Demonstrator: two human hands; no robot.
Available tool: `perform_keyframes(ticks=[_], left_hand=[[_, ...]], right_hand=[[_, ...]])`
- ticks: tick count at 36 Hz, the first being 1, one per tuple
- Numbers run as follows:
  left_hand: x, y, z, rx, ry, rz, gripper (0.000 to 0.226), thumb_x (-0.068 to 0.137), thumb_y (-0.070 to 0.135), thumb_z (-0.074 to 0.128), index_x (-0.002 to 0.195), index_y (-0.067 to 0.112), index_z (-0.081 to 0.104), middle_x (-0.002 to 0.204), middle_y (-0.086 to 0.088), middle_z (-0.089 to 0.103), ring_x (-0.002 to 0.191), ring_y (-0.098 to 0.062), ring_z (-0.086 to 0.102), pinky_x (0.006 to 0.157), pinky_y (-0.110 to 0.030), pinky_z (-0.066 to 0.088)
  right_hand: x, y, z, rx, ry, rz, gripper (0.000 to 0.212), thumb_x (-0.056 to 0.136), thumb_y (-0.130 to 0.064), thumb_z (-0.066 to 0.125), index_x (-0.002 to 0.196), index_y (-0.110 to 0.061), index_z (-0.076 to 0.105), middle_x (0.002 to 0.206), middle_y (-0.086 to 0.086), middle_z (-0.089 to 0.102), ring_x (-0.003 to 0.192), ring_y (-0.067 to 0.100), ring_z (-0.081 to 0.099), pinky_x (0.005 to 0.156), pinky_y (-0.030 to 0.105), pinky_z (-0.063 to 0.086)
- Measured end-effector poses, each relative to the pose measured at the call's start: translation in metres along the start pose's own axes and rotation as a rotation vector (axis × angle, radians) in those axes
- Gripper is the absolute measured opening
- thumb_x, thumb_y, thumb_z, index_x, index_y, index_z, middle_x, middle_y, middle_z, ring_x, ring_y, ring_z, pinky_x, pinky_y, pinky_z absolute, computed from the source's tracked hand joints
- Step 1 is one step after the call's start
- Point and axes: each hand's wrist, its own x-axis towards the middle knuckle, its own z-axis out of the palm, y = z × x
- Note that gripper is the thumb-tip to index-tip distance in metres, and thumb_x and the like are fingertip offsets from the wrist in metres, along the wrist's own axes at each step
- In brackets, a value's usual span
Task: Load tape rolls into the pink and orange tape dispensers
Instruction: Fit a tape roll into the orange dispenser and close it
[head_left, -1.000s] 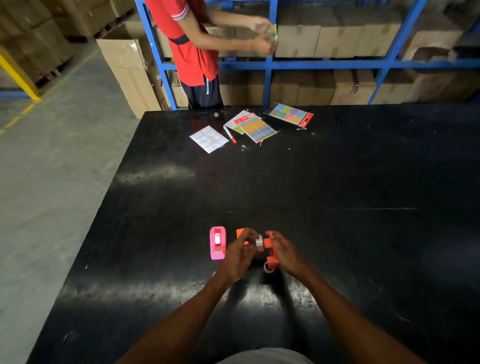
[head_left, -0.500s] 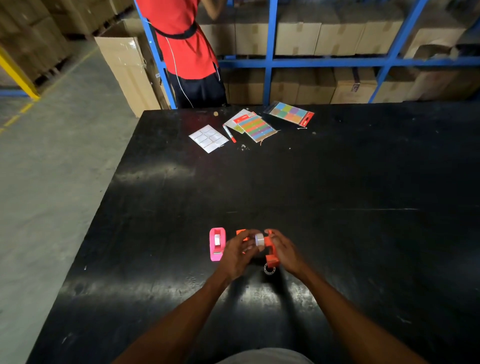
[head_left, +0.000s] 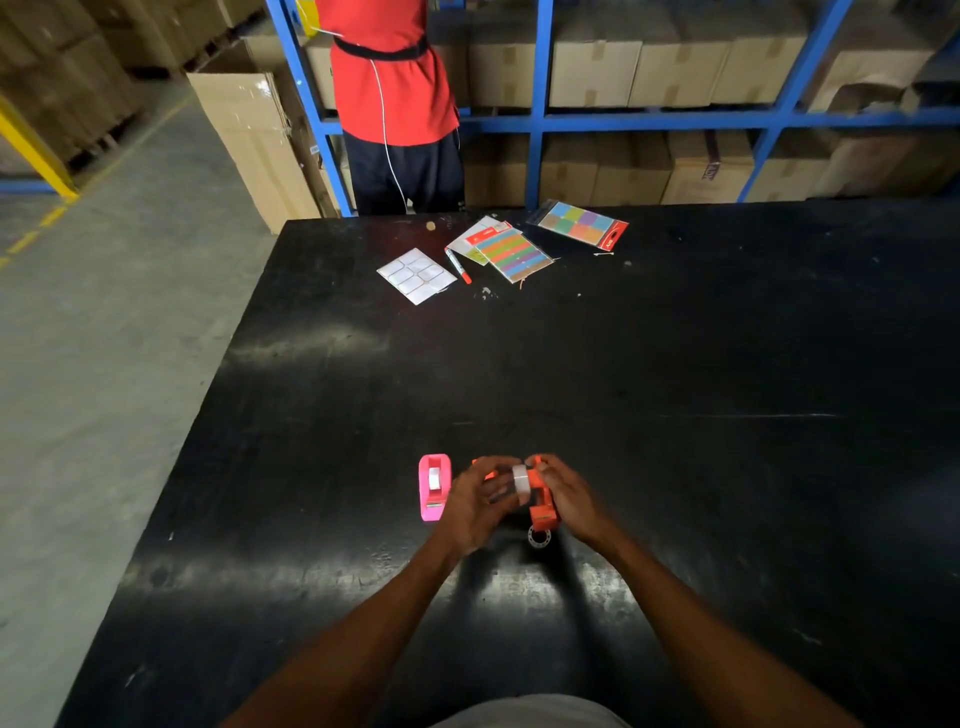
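Pink dispenser (head_left: 434, 486), lower centre, sitting loaded; both hands pinching tape roll (head_left: 520, 484), seating it into orange dispenser (head_left: 541, 506).

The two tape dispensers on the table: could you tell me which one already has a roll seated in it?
The pink dispenser, standing untouched left of the hands, shows a white roll seated inside.

Orange dispenser (head_left: 543, 512) mostly buried under both hands, and the person in red (head_left: 395, 104) is cut off up top.
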Motion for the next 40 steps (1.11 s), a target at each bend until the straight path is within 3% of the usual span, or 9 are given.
perform_keyframes(ticks=[5, 15, 22, 25, 28, 30, 33, 37, 40], left_hand=[[0.002, 0.001, -0.001, -0.028, 0.029, -0.010, 0.043, 0.076, -0.007, 0.075, 0.116, -0.002, 0.061, 0.118, -0.018, 0.067, 0.104, -0.022, 0.069, 0.079, -0.021, 0.056], [0.004, 0.010, 0.002, 0.016, 0.021, 0.015, 0.043, 0.072, -0.002, 0.080, 0.112, 0.004, 0.066, 0.110, -0.014, 0.071, 0.097, -0.021, 0.072, 0.080, -0.024, 0.058], [0.008, 0.006, 0.003, 0.022, 0.028, 0.035, 0.045, 0.073, 0.001, 0.081, 0.111, 0.007, 0.059, 0.112, -0.015, 0.067, 0.100, -0.025, 0.071, 0.083, -0.031, 0.060], [0.012, 0.003, 0.002, -0.049, -0.033, -0.001, 0.041, 0.082, -0.010, 0.066, 0.120, -0.001, 0.052, 0.118, -0.019, 0.060, 0.104, -0.025, 0.068, 0.077, -0.027, 0.059], [0.018, -0.002, -0.004, 0.007, -0.085, -0.021, 0.050, 0.082, -0.015, 0.063, 0.125, 0.006, 0.049, 0.127, -0.006, 0.059, 0.110, -0.018, 0.067, 0.087, -0.030, 0.057], [0.024, -0.007, -0.010, 0.037, -0.065, -0.047, 0.050, 0.084, -0.018, 0.055, 0.124, 0.012, 0.050, 0.125, 0.000, 0.059, 0.102, -0.013, 0.069, 0.080, -0.027, 0.054], [0.035, -0.016, -0.017, 0.033, 0.130, -0.212, 0.042, 0.089, -0.008, 0.048, 0.122, 0.016, 0.053, 0.105, -0.008, 0.066, 0.087, -0.026, 0.071, 0.070, -0.037, 0.062], [0.054, -0.038, -0.023, 0.447, 0.358, -0.264, 0.037, 0.087, 0.005, 0.056, 0.124, 0.007, 0.054, 0.111, -0.013, 0.065, 0.091, -0.026, 0.065, 0.079, -0.031, 0.051], [0.064, -0.047, -0.019, 0.732, 0.273, -0.295, 0.044, 0.092, 0.020, 0.057, 0.131, 0.003, 0.047, 0.129, -0.019, 0.056, 0.114, -0.036, 0.058, 0.094, -0.039, 0.047]], right_hand=[[-0.003, -0.005, 0.002, 0.021, -0.003, -0.007, 0.036, 0.089, -0.058, 0.039, 0.102, -0.036, 0.064, 0.100, -0.004, 0.070, 0.092, 0.014, 0.066, 0.097, 0.050, 0.050], [0.000, -0.001, 0.011, 0.028, 0.019, 0.029, 0.039, 0.091, -0.060, 0.039, 0.110, -0.036, 0.063, 0.108, 0.000, 0.073, 0.100, 0.020, 0.070, 0.097, 0.052, 0.051], [-0.007, -0.013, 0.012, 0.016, 0.046, 0.031, 0.034, 0.096, -0.049, 0.033, 0.110, -0.036, 0.061, 0.106, -0.002, 0.072, 0.097, 0.016, 0.069, 0.091, 0.041, 0.053], [-0.008, -0.014, 0.010, 0.016, 0.051, 0.009, 0.033, 0.100, -0.041, 0.032, 0.115, -0.030, 0.060, 0.108, -0.001, 0.070, 0.097, 0.012, 0.067, 0.088, 0.034, 0.052], [-0.007, -0.011, 0.004, 0.015, 0.051, 0.018, 0.029, 0.104, -0.033, 0.032, 0.116, -0.033, 0.059, 0.107, -0.006, 0.068, 0.090, 0.003, 0.065, 0.081, 0.026, 0.050], [-0.002, -0.005, 0.000, 0.027, 0.087, 0.037, 0.030, 0.099, -0.041, 0.034, 0.114, -0.039, 0.059, 0.110, -0.009, 0.067, 0.096, 0.006, 0.064, 0.089, 0.033, 0.051], [0.008, 0.010, -0.008, 0.021, 0.114, 0.053, 0.035, 0.091, -0.053, 0.033, 0.114, -0.048, 0.059, 0.113, -0.012, 0.066, 0.103, 0.011, 0.063, 0.099, 0.045, 0.050], [0.016, 0.018, -0.018, 0.018, 0.124, 0.083, 0.034, 0.091, -0.054, 0.033, 0.115, -0.051, 0.058, 0.110, -0.010, 0.067, 0.099, 0.013, 0.065, 0.098, 0.051, 0.051], [0.022, 0.022, -0.021, 0.004, 0.109, 0.103, 0.038, 0.092, -0.055, 0.033, 0.119, -0.047, 0.057, 0.115, -0.008, 0.066, 0.104, 0.017, 0.065, 0.100, 0.052, 0.050]])
